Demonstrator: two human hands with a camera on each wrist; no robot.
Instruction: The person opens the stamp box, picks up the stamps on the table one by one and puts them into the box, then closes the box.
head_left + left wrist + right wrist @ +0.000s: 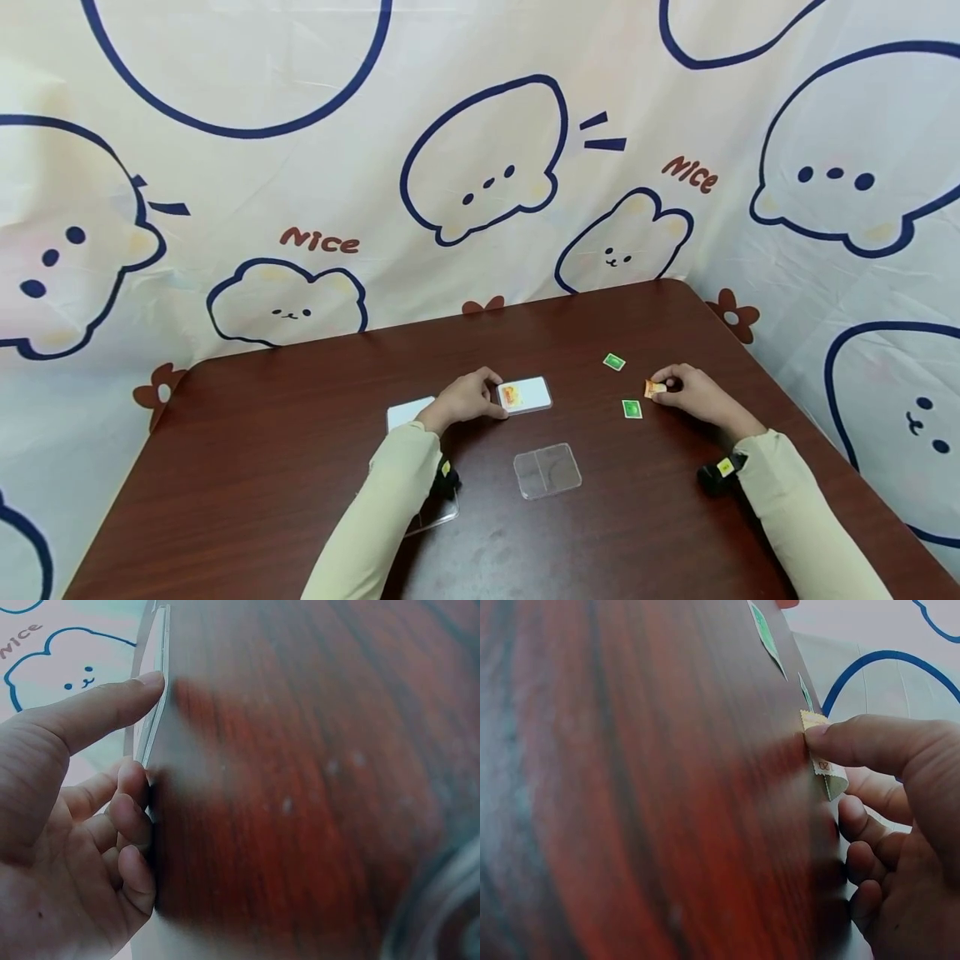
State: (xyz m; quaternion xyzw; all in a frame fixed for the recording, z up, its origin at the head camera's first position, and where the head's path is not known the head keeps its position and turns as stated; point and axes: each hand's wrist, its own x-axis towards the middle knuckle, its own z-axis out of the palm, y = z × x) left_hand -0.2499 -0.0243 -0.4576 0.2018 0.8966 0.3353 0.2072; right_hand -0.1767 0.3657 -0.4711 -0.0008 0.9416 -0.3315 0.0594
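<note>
One orange stamp (pixel 652 389) between thumb and finger of right hand (pixel 699 395)

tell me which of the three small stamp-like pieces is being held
The orange piece: the right hand pinches it, and it is the only one not green. The near green piece and far green piece lie on the table, untouched.
</note>
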